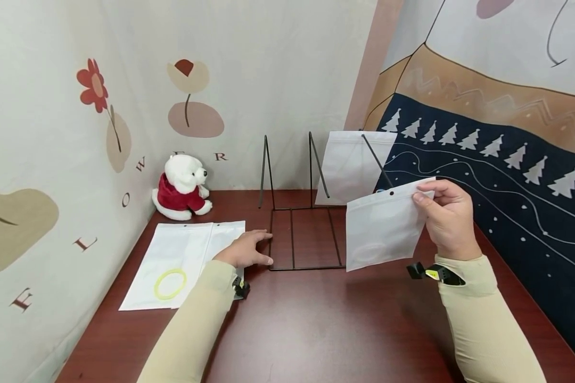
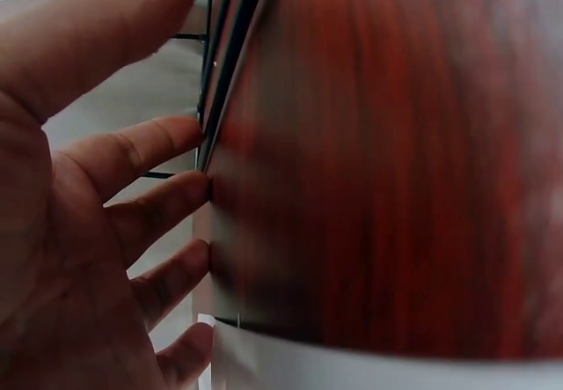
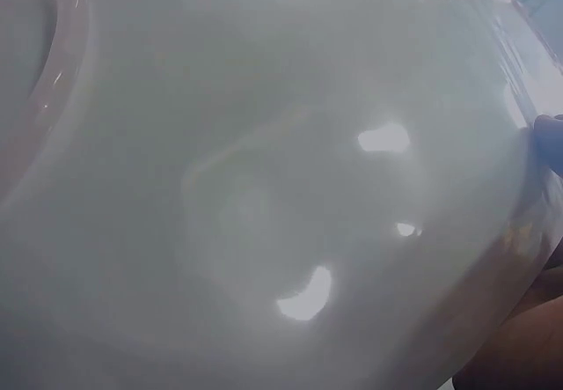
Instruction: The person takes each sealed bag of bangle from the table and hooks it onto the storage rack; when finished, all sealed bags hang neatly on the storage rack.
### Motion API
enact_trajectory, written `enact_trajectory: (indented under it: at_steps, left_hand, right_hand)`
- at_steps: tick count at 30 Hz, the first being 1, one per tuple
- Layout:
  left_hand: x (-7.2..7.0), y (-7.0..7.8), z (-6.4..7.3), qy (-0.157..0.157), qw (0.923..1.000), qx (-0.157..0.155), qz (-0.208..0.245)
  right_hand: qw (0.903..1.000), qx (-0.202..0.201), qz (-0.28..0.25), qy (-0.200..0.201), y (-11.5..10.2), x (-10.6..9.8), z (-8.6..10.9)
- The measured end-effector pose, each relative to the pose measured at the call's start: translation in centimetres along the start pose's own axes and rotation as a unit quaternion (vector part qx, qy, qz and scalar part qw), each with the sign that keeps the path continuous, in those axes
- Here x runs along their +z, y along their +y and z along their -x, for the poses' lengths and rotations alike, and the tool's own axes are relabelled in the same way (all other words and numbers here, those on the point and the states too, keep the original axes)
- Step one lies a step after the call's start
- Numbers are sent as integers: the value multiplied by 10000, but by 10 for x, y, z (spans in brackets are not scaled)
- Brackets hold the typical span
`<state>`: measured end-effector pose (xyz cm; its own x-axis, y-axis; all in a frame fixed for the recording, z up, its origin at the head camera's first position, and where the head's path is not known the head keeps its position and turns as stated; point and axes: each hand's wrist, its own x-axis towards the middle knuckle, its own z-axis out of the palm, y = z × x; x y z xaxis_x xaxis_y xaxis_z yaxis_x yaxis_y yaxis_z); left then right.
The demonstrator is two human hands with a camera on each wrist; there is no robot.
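My right hand (image 1: 452, 218) pinches a white zip bag (image 1: 383, 229) at its upper right corner, thumb in front. The bag has a small hang hole near its top edge and tilts in front of the right side of a black wire display rack (image 1: 293, 239). Its glossy, see-through plastic side (image 3: 237, 187) fills the right wrist view, with a curved pinkish shape at the left. My left hand (image 1: 245, 250) rests at the rack's left base rail, fingers spread, fingertips (image 2: 195, 183) right at the black wire. Another white bag (image 1: 350, 159) hangs at the rack's right prong (image 1: 376, 158).
Left of the rack, white bags (image 1: 172, 250) lie flat and overlapping, one showing a yellow ring (image 1: 170, 284). A white plush bear (image 1: 182, 186) in red sits behind them. The brown table (image 1: 316, 330) meets a printed curtain (image 1: 268, 64) at the back and left.
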<state>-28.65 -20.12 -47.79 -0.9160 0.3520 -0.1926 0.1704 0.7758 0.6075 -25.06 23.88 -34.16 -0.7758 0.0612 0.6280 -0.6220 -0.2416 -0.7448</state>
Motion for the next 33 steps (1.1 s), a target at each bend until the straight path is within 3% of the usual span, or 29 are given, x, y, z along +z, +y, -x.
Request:
enact_trajectory:
  at_steps: [15, 24, 33]
  left_hand:
    - [7, 0, 6, 39, 9981, 25, 608]
    - [10, -7, 8, 116, 9987, 44, 504]
    - [12, -3, 5, 117, 9993, 153, 310]
  right_hand:
    - [10000, -46, -34, -75, -1, 0, -1]
    - [9999, -113, 47, 32, -2, 7, -3]
    - [9989, -196, 181, 388, -2, 9, 2]
